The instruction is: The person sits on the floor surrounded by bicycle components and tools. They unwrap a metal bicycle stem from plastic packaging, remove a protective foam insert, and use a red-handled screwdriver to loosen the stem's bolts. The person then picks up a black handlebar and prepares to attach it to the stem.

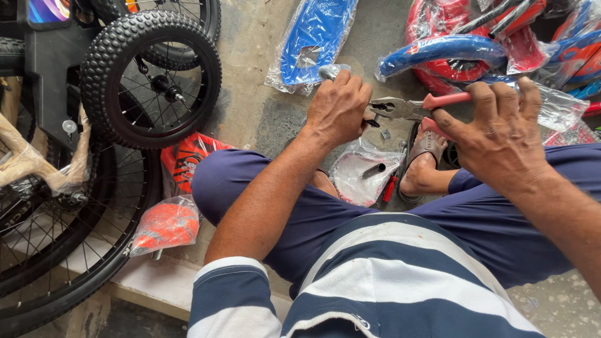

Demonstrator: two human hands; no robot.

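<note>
My right hand [494, 131] squeezes the red handles of the pliers [400, 107] so they bite. My left hand [338, 109] pinches a small metal part [330, 72], keeping it steady.

Bicycle workshop: knobby wheels [152, 78], plastic-wrapped fenders [316, 37], concrete floor [250, 100].

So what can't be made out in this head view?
- The small part gripped in the left hand: hidden by its fingers.
- What the pliers bite: too small, covered by that hand.
- The right hand covers the handle ends.
- Bicycle wheels: cut off by the left edge.
</note>
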